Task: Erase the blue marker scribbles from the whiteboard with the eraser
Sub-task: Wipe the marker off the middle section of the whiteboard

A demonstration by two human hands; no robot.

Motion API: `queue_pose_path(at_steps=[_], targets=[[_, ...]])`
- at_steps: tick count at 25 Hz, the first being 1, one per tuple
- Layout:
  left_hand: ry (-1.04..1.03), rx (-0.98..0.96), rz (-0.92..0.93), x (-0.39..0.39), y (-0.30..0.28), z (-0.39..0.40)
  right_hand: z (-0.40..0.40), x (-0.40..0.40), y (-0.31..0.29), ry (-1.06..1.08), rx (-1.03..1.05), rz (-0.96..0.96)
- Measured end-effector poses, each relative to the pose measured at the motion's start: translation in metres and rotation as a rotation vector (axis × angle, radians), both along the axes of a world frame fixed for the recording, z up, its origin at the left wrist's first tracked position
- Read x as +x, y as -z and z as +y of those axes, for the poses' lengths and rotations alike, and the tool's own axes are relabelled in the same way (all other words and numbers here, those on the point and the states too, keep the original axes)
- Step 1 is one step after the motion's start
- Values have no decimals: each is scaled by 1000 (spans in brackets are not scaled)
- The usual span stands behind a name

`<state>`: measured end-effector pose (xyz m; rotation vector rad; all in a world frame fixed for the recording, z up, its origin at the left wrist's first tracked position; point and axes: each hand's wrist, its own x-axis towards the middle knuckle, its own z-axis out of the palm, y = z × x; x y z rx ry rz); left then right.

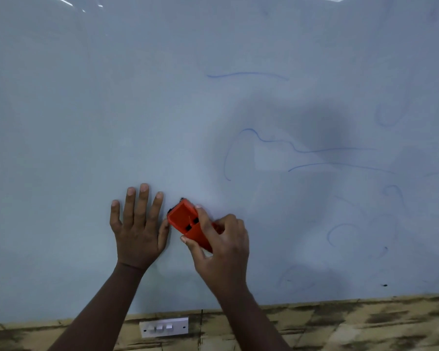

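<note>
**Eraser low on the board**

While the right hand (pixel 221 245) curls around the orange eraser (pixel 188 222) near the whiteboard's (pixel 86 97) bottom edge, the left hand (pixel 138 225) lies flat, fingers straight, beside it. Blue scribbles (pixel 302 150) remain toward the right edge.

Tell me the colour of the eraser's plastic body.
Bright orange-red, with small black slots on its back; the plastic eraser shows best in the head view.

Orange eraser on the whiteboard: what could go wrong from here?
1. The orange plastic eraser, gripped by the right hand, sits left of the blue marker lines; short strokes may miss them.
2. The flat left hand beside it could block leftward strokes.
</note>
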<state>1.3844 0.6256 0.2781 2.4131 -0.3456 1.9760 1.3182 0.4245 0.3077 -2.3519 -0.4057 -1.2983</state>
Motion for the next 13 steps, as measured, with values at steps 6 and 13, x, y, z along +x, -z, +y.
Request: queue_pose_path(at_steps=[6,13], targets=[[7,35,44,-6,9,7,-86,12,-52,149,422,-124],[81,-83,94,-28,3,-6,-127,21,-111,135,917,-111]])
